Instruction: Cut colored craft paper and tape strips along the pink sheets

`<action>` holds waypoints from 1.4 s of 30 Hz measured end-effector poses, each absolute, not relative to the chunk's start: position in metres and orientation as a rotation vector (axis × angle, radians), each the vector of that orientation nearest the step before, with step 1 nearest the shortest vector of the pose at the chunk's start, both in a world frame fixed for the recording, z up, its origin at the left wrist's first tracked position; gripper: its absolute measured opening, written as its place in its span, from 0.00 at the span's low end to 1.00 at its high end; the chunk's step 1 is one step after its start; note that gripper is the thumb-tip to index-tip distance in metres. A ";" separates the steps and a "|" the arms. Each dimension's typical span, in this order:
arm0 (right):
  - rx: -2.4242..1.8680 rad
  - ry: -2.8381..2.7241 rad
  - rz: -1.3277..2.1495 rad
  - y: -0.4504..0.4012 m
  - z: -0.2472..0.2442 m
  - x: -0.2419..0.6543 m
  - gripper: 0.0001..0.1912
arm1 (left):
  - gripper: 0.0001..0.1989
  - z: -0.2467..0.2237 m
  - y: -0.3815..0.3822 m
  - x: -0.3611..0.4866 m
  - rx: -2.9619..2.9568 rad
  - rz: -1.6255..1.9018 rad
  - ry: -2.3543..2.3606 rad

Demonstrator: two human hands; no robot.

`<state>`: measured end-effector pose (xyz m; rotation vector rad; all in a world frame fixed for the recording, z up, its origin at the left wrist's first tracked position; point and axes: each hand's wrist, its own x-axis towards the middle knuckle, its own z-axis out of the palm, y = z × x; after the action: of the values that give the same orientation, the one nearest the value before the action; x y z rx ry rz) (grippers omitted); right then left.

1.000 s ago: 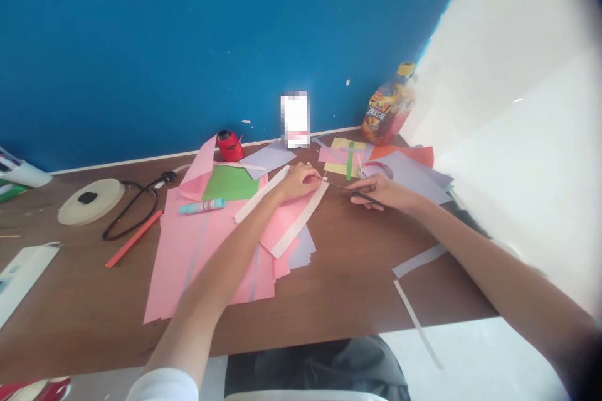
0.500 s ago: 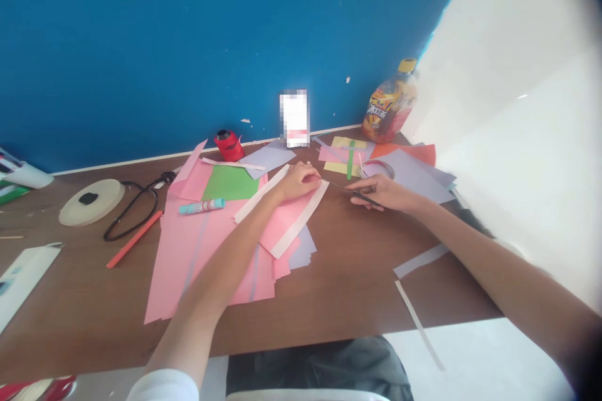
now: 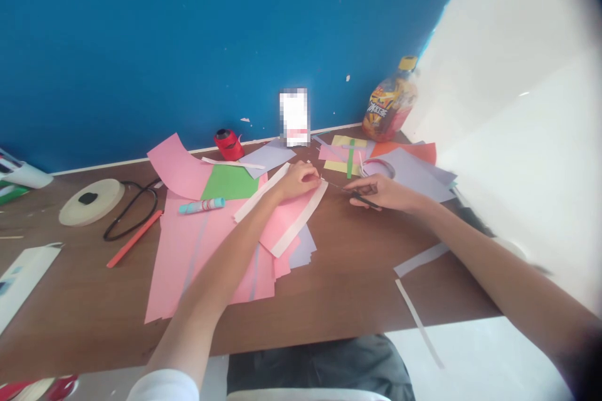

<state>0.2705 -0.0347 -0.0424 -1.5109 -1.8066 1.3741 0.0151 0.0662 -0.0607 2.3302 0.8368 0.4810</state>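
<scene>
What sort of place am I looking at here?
Likely a paper-craft workspace: loose pink paper sheets cover the brown tabletop, a teal-and-white glue stick lies nearby, and the right hand holds slim black-handled scissors.

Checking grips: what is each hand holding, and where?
The right hand grips scissors by the handles; the left hand pinches pink paper near its edge.

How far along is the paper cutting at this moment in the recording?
Partway, by the look of it. Done: a lilac strip and a white strip lie apart on the wooden table. In hand: the left hand rests on pink paper, and the right hand holds small scissors near its edge. Left: large pink sheets and lilac sheets still look uncut.
</scene>
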 end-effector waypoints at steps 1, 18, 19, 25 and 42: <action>-1.504 -1.804 1.376 -0.035 -0.043 0.271 0.35 | 0.09 -0.061 0.066 0.015 2.332 0.479 0.834; -1.507 -1.751 1.358 -0.035 -0.048 0.274 0.37 | 0.10 -0.064 0.069 0.016 2.272 0.513 0.838; -1.509 -1.754 1.348 -0.035 -0.049 0.274 0.37 | 0.11 -0.064 0.069 0.016 2.276 0.517 0.839; -1.540 -1.728 1.381 -0.034 -0.047 0.275 0.36 | 0.11 -0.064 0.069 0.016 2.282 0.529 0.836; -1.473 -1.634 1.445 -0.032 -0.049 0.276 0.33 | 0.13 -0.065 0.067 0.014 2.189 0.550 0.867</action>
<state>0.2763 -0.0321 -0.0495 -1.4729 -1.6337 1.4452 0.0137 0.0671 -0.0655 2.1894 0.8671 0.5496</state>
